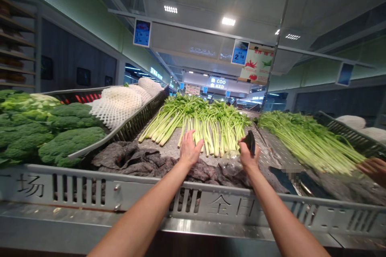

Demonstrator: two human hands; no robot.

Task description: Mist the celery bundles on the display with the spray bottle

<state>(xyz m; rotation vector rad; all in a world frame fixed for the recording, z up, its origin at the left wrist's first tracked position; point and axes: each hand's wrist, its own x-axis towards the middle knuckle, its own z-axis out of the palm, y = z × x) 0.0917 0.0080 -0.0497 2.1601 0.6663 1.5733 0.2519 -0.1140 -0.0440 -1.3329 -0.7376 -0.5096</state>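
We find the scene brightly lit by white ceiling lamps (228,21), with soft, even light falling from above and only faint shadows among the celery (196,124). Glare streaks the steel ledge (211,229) below. Our wide lens bows that ledge and the ceiling lines toward the frame's edges. A pixelated patch (291,180) obscures one spot at right, while most of the view stays fairly sharp.

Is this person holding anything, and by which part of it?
The right hand grips a dark flat object by its lower end; what it is can't be told. The left hand holds nothing.
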